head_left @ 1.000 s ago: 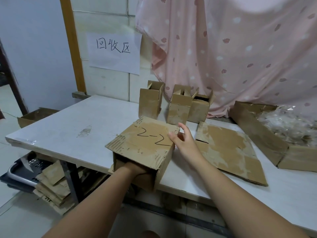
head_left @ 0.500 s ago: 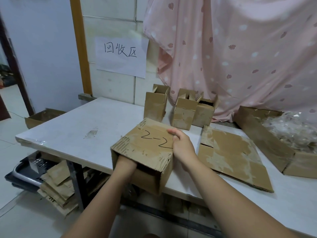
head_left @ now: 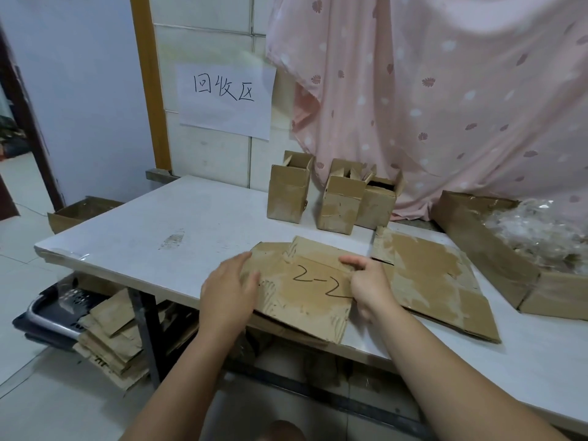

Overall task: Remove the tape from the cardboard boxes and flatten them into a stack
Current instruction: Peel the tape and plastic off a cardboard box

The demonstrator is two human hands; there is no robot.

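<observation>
We are pressing the box [head_left: 305, 281] marked 2-2 flat at the table's [head_left: 159, 224] near edge, its near side overhanging. Our left hand [head_left: 230, 288] is lying open on its left part, and our right hand [head_left: 370, 286] is curling its fingers on the right edge, seemingly pinching it. Next, we judge, we are sliding it right onto the flattened sheet [head_left: 429, 275] just beside it, keeping clear of the upright boxes [head_left: 288, 192] standing far back.

The flattened box [head_left: 305, 291] is matt brown cardboard, surface torn and rough — the table [head_left: 191, 224] is white, smooth, scuffed. At 3 o'clock, glossy clear plastic [head_left: 537, 233].
</observation>
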